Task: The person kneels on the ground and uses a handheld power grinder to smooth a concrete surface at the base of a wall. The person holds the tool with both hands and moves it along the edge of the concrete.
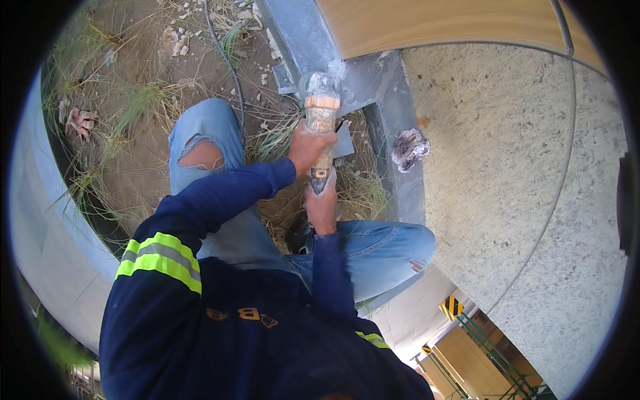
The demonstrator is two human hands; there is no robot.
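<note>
A dusty orange and grey angle grinder [321, 119] points away from me, its head at the corner of a grey stone edging [385, 77]. My left hand [309, 147] is closed round the grinder's body. Behind it, my right hand [323, 203] grips the rear end of the same tool. Pale dust whitens the stone around the grinder's head, and the disc itself is hard to make out. A loose piece of grey slab [344, 141] lies just right of my left hand.
Dry grass, soil and stone chips [179, 41] lie left, with a cord [225, 57] running through. A wooden panel [453, 23] borders the far side. Crumpled wrapping [409, 150] rests on the right edging; a cable [568, 153] crosses rough concrete [493, 147]. My bent knees flank the grinder.
</note>
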